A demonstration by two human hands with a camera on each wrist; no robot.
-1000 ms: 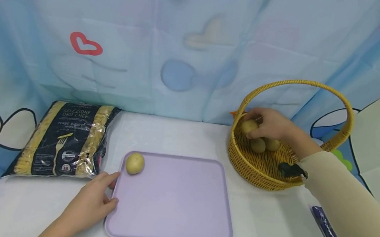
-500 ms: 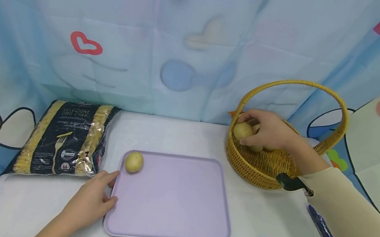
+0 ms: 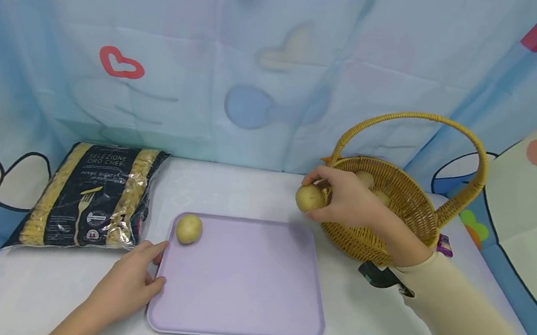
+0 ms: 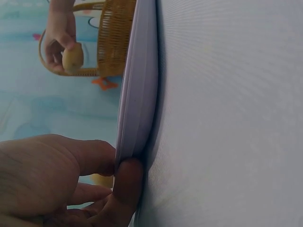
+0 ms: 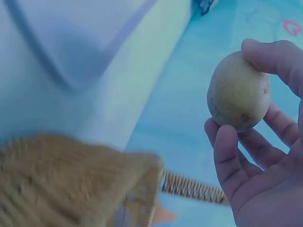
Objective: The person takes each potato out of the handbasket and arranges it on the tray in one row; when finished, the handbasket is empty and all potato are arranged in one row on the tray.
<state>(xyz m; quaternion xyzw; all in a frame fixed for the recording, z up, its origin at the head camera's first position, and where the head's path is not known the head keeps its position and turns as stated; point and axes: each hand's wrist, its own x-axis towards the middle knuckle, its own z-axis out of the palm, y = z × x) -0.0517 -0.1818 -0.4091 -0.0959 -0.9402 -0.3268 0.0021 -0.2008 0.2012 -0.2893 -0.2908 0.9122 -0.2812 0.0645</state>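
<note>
Potato (image 3: 310,198) moved outside basket (image 3: 409,201), pinched by right grip (image 3: 348,200); spread left grip (image 3: 129,278) touches tray (image 3: 242,279).

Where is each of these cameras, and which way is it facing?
Head: worn on the head, facing forward and down at the tray, basket and pasta bag; left hand, right hand and right sleeve show.
Left wrist: worn there, looking past the tray's edge toward the basket; the left hand shows close, the right farther off.
Right wrist: worn there, looking at the held potato, basket blurred nearby; only the right hand shows.
Shared: head and left wrist both show both hands, the held potato and the basket.
</note>
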